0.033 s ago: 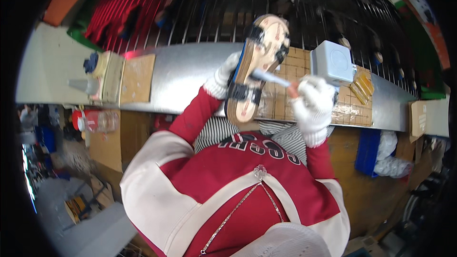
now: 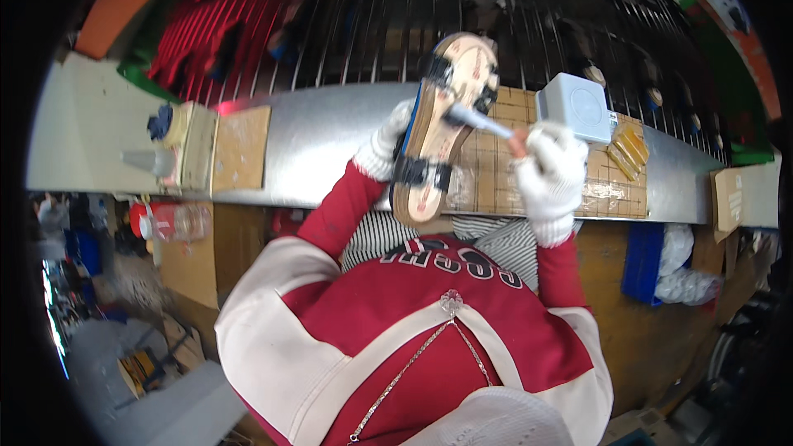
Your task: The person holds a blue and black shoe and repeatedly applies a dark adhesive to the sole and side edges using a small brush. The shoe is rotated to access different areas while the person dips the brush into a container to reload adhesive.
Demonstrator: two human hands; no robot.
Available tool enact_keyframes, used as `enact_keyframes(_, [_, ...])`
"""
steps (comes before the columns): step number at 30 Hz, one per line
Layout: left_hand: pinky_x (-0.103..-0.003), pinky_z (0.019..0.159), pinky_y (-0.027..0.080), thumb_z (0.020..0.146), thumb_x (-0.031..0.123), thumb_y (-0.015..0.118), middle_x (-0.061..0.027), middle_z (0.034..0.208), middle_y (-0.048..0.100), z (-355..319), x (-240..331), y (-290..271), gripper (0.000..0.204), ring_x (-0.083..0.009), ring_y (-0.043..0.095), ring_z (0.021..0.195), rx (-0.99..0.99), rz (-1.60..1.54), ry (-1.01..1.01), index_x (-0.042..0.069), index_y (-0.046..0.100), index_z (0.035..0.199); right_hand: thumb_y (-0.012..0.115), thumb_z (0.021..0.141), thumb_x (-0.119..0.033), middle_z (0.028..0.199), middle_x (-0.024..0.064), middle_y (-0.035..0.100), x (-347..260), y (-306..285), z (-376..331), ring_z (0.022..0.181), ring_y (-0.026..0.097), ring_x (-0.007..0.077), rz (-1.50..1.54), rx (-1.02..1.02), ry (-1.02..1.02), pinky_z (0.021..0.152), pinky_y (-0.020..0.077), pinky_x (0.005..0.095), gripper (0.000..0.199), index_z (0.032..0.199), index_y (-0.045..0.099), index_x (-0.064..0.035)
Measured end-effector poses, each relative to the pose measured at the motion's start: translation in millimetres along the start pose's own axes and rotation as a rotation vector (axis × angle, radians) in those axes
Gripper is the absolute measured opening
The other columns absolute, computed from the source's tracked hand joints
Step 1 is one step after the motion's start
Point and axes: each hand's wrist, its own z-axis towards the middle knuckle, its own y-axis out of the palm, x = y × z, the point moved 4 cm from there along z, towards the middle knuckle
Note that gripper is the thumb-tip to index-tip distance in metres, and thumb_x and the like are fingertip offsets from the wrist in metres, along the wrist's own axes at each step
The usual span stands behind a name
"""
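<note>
A sandal (image 2: 430,139), with a pale sole bottom, brown layered edges and black straps across it, is held up over the workbench. My left hand (image 2: 382,145), in a white knit glove, grips it from its left side; the fingers are partly hidden behind it. In my gloved right hand (image 2: 552,167) is a brush (image 2: 493,125) with a pale shaft and a reddish-brown part by the fingers. Its dark tip meets the middle of the sole, near the upper strap, and is slightly blurred.
Behind the metal bench (image 2: 310,136) runs a rack of metal bars (image 2: 372,29) with dark shoes. Right of the sandal, a light grey box-shaped device (image 2: 574,107) and a yellow block (image 2: 629,153) rest on taped cardboard (image 2: 475,186). A cardboard piece (image 2: 239,149) lies left.
My right hand has shifted slightly right and the brush tip up the sole. The sandal appears a little lower, still in my left hand.
</note>
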Motion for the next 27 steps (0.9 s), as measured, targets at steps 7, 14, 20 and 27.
enact_keyframes(7, [-0.046,0.101,0.055,0.078,0.057,0.078,-0.0225,0.142,0.053,3.1,-3.9,-25.2,0.099,-0.0354,0.061,0.121,0.030,-0.186,0.030,0.001,0.038,0.149,0.081,0.075,-0.014,0.092,0.0071,0.067,14.1,17.5,50.8,0.081,0.064,0.0219,-0.187,0.123,-0.075,0.071,0.0447,0.0348,0.015,0.085,0.072,-0.0056])
enact_keyframes(14, [-0.060,0.103,0.048,0.099,0.041,0.054,-0.0259,0.118,0.065,25.9,31.0,-34.2,0.046,-0.0390,0.071,0.082,0.255,-0.577,-0.023,0.004,0.060,0.126,0.070,0.091,-0.025,0.085,0.0101,0.062,58.2,73.1,52.0,0.076,0.060,0.0243,0.605,-0.090,0.365,0.068,0.0422,0.0373,0.022,0.088,0.070,-0.0033])
enact_keyframes(20, [-0.062,0.091,0.053,0.092,0.057,0.057,-0.0211,0.101,0.067,72.8,68.4,-82.1,0.055,-0.0335,0.067,0.068,0.501,-0.513,-0.113,0.007,0.060,0.114,0.051,0.102,-0.039,0.095,0.0166,0.064,114.6,138.0,68.8,0.084,0.063,0.0326,0.186,-0.095,0.483,0.077,0.0488,0.0434,0.041,0.103,0.066,-0.0012])
enact_keyframes(27, [-0.060,0.108,0.039,0.105,0.043,0.043,-0.0229,0.129,0.053,123.4,93.2,-145.1,0.049,-0.0359,0.059,0.111,0.852,-0.602,0.174,0.005,0.045,0.136,0.069,0.086,-0.053,0.109,0.0222,0.063,128.6,186.2,98.1,0.100,0.066,0.0400,-0.156,-0.305,0.612,0.088,0.0523,0.0501,0.055,0.108,0.063,-0.0030])
